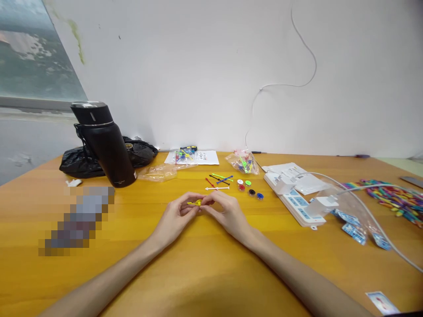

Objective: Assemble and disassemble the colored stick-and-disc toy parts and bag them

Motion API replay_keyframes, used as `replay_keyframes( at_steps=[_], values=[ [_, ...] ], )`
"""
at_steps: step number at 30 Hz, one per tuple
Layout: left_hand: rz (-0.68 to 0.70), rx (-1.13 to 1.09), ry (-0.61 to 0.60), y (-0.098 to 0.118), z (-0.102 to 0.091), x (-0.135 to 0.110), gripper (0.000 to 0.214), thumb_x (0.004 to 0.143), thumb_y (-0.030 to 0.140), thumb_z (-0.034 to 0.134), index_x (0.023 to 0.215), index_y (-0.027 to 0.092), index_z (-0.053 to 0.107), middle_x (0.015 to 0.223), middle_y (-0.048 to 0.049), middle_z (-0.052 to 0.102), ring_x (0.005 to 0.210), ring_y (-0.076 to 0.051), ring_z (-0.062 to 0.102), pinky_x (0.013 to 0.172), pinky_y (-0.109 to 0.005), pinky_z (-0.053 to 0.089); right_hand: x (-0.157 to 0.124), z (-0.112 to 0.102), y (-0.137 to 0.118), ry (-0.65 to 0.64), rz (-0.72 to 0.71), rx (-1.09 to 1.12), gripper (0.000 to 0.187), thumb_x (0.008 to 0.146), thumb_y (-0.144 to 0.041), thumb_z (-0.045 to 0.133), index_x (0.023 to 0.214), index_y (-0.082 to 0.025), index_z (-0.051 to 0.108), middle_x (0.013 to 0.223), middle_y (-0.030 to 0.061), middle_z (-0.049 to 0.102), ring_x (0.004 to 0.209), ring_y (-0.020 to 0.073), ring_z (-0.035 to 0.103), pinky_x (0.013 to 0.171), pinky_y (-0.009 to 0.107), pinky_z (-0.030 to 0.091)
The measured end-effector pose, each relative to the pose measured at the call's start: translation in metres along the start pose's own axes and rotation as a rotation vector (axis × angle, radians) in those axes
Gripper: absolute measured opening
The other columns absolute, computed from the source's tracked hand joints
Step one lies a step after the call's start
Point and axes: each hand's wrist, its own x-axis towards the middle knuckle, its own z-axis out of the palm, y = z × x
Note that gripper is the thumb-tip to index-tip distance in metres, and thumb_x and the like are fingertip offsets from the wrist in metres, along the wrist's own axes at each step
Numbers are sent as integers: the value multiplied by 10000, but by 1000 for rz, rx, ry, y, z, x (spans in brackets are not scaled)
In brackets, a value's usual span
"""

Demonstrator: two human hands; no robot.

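Note:
My left hand [178, 216] and my right hand [228, 212] meet over the middle of the wooden table. Between their fingertips is a small yellow plastic arrow spinner [194, 203], pinched from both sides; its right part is partly hidden by my fingers. Just beyond my hands lie several loose plastic arrows, among them a white arrow [217, 188], a red arrow [209, 182] and a blue arrow [225, 180]. To their right sit small round discs, including a red disc [241, 187], a black disc [252, 192] and a blue disc [260, 196].
A black bottle [105, 145] stands at left by a black plastic bag [79, 161]. Bagged coloured pieces [245, 163] lie near the wall. On the right are a white power strip [300, 209] with plugs and cables, blue-white packets [354, 233] and a multicoloured heap [396, 200].

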Motion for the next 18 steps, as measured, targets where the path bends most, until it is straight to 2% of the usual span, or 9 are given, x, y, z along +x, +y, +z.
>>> replay_keyframes(
  at_steps=[14, 18],
  values=[
    [-17, 32, 0, 8, -1, -1, 343, 947, 409, 654, 1221, 203, 662, 1305, -100, 687, 1098, -226, 692, 1006, -339, 521, 1, 3, -1, 19, 104, 53, 129, 949, -304, 678, 990, -207, 603, 957, 30, 673, 889, 169, 645, 832, 302, 519],
    [-26, 36, 4, 7, -2, -1, 345, 949, 407, 649, 1215, 188, 664, 1285, -112, 700, 1066, -222, 701, 995, -341, 522, 2, 4, -3, 47, 126, 73, 222, 932, -333, 701, 1082, -210, 593, 1023, 50, 663, 926, 179, 645, 853, 317, 527]
  ],
)
